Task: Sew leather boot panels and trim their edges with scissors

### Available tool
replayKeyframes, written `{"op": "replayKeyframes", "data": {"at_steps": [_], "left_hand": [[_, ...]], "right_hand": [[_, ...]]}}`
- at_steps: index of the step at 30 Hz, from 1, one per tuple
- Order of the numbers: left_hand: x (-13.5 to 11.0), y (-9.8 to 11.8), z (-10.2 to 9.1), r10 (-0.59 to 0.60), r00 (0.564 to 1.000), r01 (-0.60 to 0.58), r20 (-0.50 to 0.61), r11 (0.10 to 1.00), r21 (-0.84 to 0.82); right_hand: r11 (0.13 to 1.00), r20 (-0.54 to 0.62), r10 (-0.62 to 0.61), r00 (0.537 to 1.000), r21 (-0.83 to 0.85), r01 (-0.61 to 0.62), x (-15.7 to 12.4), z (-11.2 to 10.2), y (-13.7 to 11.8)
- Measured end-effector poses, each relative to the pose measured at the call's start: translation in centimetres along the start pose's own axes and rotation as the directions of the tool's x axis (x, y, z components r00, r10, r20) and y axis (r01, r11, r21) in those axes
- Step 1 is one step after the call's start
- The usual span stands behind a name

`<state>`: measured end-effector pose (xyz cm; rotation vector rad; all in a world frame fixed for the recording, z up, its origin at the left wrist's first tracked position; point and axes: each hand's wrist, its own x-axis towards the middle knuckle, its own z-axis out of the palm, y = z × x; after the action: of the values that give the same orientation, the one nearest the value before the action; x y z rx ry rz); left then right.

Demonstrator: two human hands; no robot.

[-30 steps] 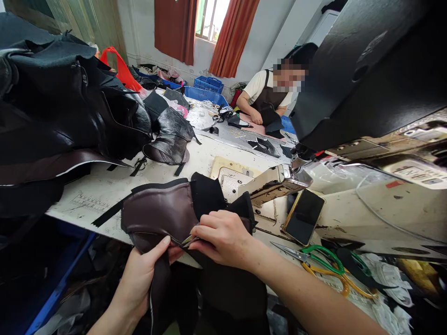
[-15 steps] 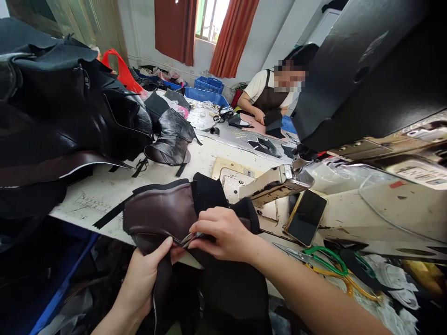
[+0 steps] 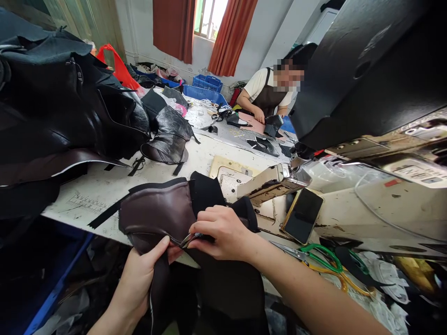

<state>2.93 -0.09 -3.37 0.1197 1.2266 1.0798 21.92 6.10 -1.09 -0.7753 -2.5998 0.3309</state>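
A dark brown leather piece with a stitched seam and black lining, looking like a boot upper (image 3: 157,209), lies over the table's front edge. My left hand (image 3: 143,270) pinches its lower edge, with the thumb on top and fingers beneath. My right hand (image 3: 220,232) is closed around small thread snips (image 3: 187,239), whose metal tips touch the seam just beside my left thumb. Most of the snips is hidden in my palm. Black fabric hangs down below both hands.
A sewing machine's arm (image 3: 272,184) stands just beyond my right hand. To the right lie a phone (image 3: 303,216) and green-handled scissors (image 3: 321,258). Black leather pieces (image 3: 70,107) are heaped at left. Across the table a person (image 3: 268,93) handles black pieces.
The view has shifted slightly. Both hands keep their hold, and the snips' tips stay at the seam. The person opposite has turned the black piece in their hands.
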Motion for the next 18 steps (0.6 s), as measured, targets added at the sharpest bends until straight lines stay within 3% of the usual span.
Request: {"op": "replayKeyframes", "data": {"at_steps": [18], "left_hand": [[0.26,-0.31,-0.33,0.000,1.000,0.000,-0.008,1.000,0.015]], "right_hand": [[1.000,0.005,0.001,1.000,0.008,-0.001,0.10,0.28,0.12]]}}
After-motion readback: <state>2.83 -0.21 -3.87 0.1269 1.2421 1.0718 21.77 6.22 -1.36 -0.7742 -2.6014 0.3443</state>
